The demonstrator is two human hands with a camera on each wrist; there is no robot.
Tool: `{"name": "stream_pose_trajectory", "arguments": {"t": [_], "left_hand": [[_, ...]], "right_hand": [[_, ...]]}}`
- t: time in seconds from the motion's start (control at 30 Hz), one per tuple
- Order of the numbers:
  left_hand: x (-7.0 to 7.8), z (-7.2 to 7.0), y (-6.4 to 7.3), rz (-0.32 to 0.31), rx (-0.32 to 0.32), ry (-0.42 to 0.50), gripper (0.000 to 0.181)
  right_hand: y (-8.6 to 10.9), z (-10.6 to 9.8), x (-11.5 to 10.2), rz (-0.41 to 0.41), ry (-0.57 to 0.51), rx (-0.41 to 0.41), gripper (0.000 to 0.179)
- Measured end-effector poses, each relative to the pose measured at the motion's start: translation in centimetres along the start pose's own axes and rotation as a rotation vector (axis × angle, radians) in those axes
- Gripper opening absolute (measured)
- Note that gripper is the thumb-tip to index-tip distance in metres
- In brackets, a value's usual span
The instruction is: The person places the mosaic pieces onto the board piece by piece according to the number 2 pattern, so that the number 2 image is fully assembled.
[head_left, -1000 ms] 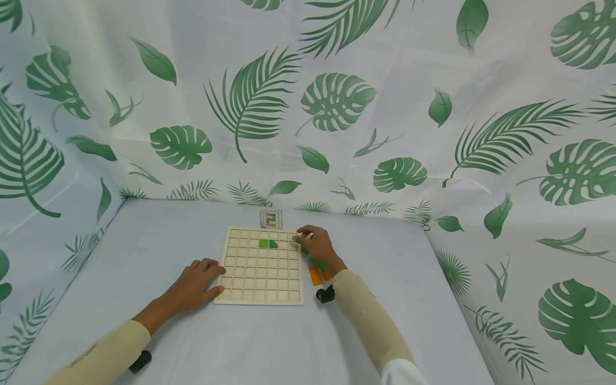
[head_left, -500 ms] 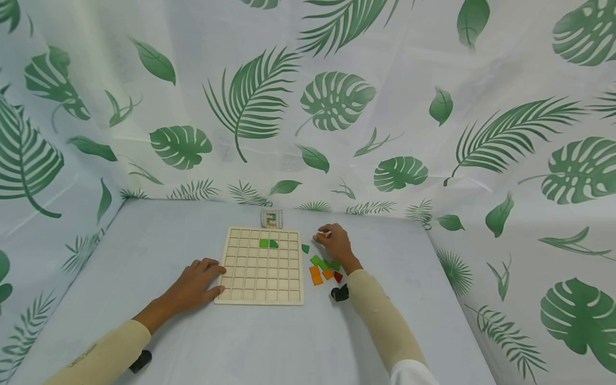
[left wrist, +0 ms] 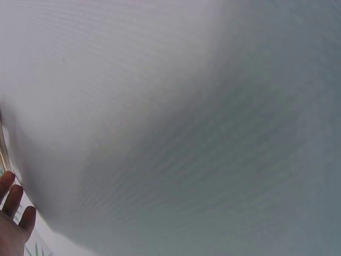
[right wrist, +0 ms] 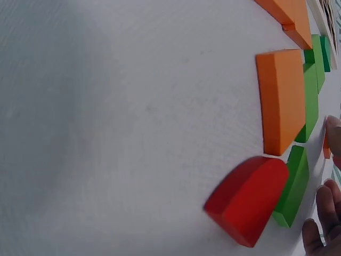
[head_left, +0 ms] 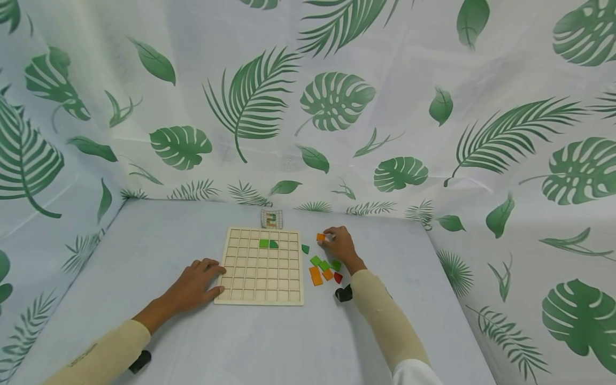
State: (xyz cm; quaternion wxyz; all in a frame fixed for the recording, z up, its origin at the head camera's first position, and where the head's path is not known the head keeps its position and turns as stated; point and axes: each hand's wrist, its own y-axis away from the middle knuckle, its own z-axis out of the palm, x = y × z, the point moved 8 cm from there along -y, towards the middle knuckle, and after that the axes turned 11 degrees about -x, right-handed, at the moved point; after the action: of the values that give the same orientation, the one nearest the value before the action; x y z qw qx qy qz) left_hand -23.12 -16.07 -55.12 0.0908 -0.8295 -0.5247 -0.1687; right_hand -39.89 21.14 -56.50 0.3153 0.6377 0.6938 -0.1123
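Note:
A pale wooden grid board lies on the table, with a light green square tile and a dark green rounded tile set side by side in its upper part. My left hand rests at the board's left edge, fingers spread loosely and touching the rim. Right of the board's top corner, my right hand pinches an orange tile between thumb and fingers, low over the table. In the right wrist view, the thumb partly covers that tile.
Loose tiles lie below the right hand: green ones, orange ones and a red rounded one. One dark green tile sits beside the board's right edge. A small patterned card lies behind the board. Leaf-printed curtains enclose the table.
My right hand has moved right, from the board's upper right corner to the table beside it. The orange tile now shows at its fingertips. The left hand stays put.

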Motion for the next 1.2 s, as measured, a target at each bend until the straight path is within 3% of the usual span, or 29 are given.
{"name": "stream_pose_trajectory", "arguments": {"t": [0.43,0.7,1.2], "left_hand": [[-0.3,0.3,0.0,-0.005,-0.002,-0.007,0.041],[-0.3,0.4,0.0,-0.007,0.000,-0.012,0.041],[-0.3,0.5,0.0,-0.001,0.014,-0.013,0.041]], "right_hand": [[-0.4,0.5,0.3,0.073,-0.010,-0.010,0.033],[-0.2,0.5,0.0,0.065,-0.022,-0.022,0.029],[0.6,0.6,-1.3,0.037,0.055,-0.055,0.027]]}}
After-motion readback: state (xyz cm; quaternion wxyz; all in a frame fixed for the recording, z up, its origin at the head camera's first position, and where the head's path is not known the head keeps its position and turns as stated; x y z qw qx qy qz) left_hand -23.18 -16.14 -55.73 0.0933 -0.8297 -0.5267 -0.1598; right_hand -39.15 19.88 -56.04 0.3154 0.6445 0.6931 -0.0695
